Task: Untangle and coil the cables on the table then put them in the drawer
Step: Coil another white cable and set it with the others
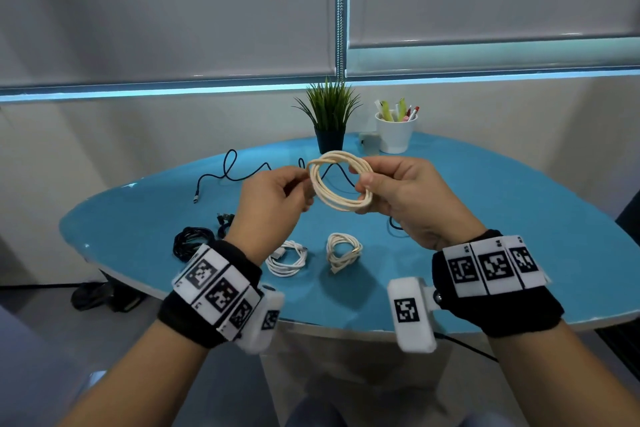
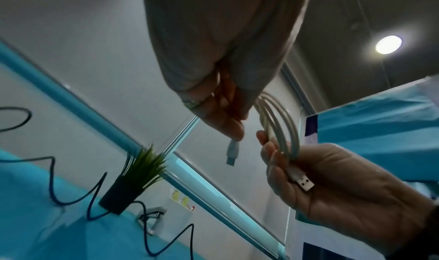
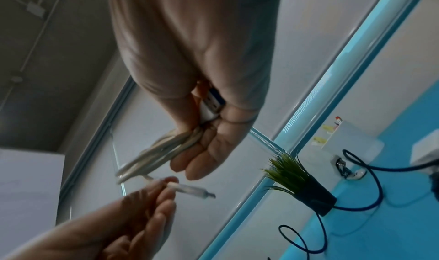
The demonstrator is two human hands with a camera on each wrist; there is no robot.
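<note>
I hold a cream cable coil point(image 1: 341, 184) in the air above the blue table point(image 1: 485, 218). My right hand point(image 1: 363, 191) grips the coil's right side, with its USB plug point(image 3: 211, 106) tucked in the palm. My left hand point(image 1: 304, 184) pinches the cable's free end, and the small connector point(image 2: 231, 151) sticks out past the fingertips. On the table below lie a coiled black cable point(image 1: 192, 239), a coiled white cable point(image 1: 287, 258) and a coiled cream cable point(image 1: 343, 251). A loose dark blue cable point(image 1: 235, 166) snakes across the far side. No drawer is in view.
A potted plant point(image 1: 330, 118), a white cup of pens point(image 1: 396, 132) and a small white charger point(image 1: 369, 142) stand at the table's far edge by the wall. The table's near edge runs just in front of my wrists. Dark shoes point(image 1: 100, 295) lie on the floor at left.
</note>
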